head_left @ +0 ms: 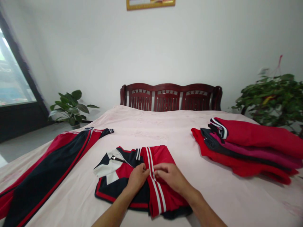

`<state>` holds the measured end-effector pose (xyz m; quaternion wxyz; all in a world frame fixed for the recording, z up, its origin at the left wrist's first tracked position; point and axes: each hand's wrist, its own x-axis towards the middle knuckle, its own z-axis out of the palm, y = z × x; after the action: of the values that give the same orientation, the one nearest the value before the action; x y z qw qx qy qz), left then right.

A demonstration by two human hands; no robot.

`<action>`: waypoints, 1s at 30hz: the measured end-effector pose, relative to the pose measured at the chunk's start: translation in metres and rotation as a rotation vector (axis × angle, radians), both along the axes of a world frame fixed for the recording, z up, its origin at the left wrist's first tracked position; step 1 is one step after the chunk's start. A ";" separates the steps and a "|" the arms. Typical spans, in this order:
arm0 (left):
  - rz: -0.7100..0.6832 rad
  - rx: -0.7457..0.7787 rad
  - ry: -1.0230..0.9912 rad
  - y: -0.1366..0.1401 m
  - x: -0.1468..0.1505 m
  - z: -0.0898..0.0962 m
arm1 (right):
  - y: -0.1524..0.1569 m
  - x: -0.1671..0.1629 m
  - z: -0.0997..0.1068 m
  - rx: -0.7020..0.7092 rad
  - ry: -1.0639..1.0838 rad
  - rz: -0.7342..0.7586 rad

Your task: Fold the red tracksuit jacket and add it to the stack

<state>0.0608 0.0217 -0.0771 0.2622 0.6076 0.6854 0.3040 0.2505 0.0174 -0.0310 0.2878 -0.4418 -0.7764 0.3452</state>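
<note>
A partly folded red, navy and white jacket (118,171) lies on the pink sheet (153,129) in front of me. A red sleeve with white stripes (157,189) is folded across it. My left hand (137,177) pinches the sleeve's edge near the stripes. My right hand (170,176) rests on the red sleeve just to the right, fingers curled onto the fabric. The two hands almost touch.
Red and navy track trousers (47,170) lie flat at the left. A pile of red, navy and magenta clothes (248,148) sits at the right. A dark red wooden bench back (170,97) stands beyond the sheet. Potted plants (71,107) (274,94) flank it.
</note>
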 end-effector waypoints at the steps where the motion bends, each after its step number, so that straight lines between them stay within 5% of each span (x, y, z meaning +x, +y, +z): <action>1: 0.010 0.009 0.023 0.000 0.000 0.001 | 0.006 0.013 -0.003 0.032 0.017 -0.111; 3: 0.042 0.031 0.062 -0.001 -0.001 0.004 | 0.018 0.040 -0.015 0.156 -0.054 -0.389; 5: 0.071 0.052 0.089 0.000 0.000 0.007 | 0.026 0.062 -0.033 0.277 -0.265 -0.512; 10: 0.050 0.084 0.086 0.007 0.009 0.016 | 0.026 0.075 -0.066 0.362 -0.622 -0.362; 15: 0.012 0.145 0.173 0.013 0.000 0.025 | 0.017 0.065 -0.062 0.329 -0.664 -0.267; 19: -0.013 0.115 0.310 0.006 -0.008 0.032 | 0.014 0.064 -0.058 0.329 -0.680 -0.241; 23: -0.039 0.310 0.433 -0.012 0.001 0.040 | 0.015 0.067 -0.065 0.329 -0.656 -0.234; 27: -0.275 0.268 0.230 -0.026 0.018 0.029 | 0.017 0.058 -0.076 0.297 -0.437 -0.173; 30: -0.266 0.242 0.139 -0.032 0.027 0.010 | 0.012 0.033 -0.080 0.240 -0.118 -0.093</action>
<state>0.0876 -0.0099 -0.0673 0.1771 0.7396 0.5737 0.3042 0.2833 0.0292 -0.1109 0.3083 -0.4593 -0.8063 0.2095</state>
